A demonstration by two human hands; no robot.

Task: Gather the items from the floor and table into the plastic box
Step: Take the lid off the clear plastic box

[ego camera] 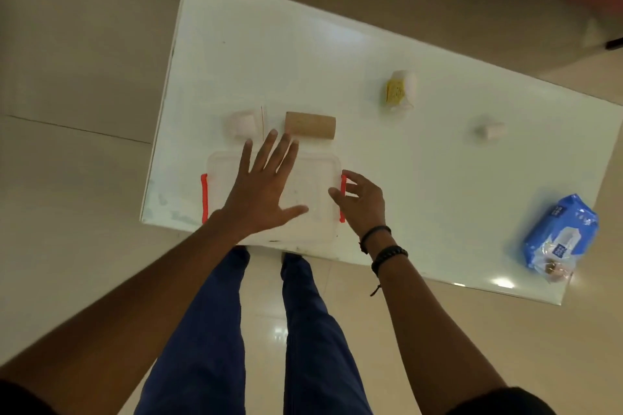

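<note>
Surface [269, 54]: one white rectangular top, seen from above, with a person standing at its near edge.
Plastic box [313, 185]: one, clear, lid on, at the near edge of the surface directly in front of the person.
Red latches: two, one on the box's left side [204, 198], one on its right side [343, 194].
Left hand [266, 189]: open flat, fingers spread, palm down over the lid.
Right hand [362, 202]: open, fingers curled loosely at the right latch, gripping nothing.
Wristbands [384, 244]: dark, on the right wrist; their count is unclear.
Cardboard tube [310, 125]: one, lying just beyond the box.
Small white packets: two, one [244, 125] left of the tube, one [490, 130] far right.
Yellow-and-white packet [399, 90]: one, mid-surface.
Blue wipes pack [561, 234]: one, near the right edge.
</note>
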